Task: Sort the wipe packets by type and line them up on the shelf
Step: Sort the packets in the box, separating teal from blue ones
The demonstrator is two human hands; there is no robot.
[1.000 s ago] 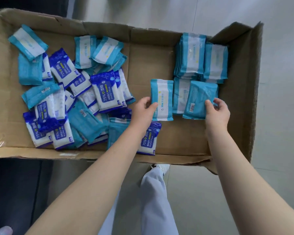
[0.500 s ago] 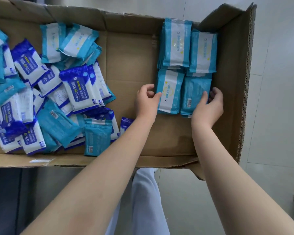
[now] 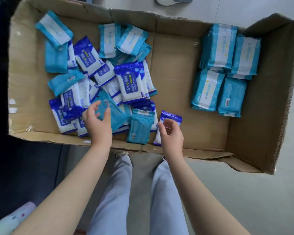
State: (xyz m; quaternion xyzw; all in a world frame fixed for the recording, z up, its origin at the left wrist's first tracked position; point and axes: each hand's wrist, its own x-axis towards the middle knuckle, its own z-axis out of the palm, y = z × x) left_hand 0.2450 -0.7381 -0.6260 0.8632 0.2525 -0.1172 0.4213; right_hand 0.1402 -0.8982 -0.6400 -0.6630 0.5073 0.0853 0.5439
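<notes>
Cardboard box (image 3: 176, 85), seen from above. A teal packet (image 3: 116, 116) lies at lower centre-left, its long axis running from upper left to lower right. It is just beyond the left hand (image 3: 98, 122), the nearer one, whose thumb and fingers spread astride its upper end; contact cannot be told. The right hand (image 3: 171, 134), loosely curled and holding nothing, hovers over a dark-blue packet (image 3: 171, 116). The sorted teal stacks (image 3: 219, 73) lie well apart, at right.

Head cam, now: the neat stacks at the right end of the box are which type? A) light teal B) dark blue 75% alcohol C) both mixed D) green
A: every packet showing in the neat stacks at the right end of the cardboard box is light teal; the dark blue alcohol packets sit in the loose heap further left.
</notes>
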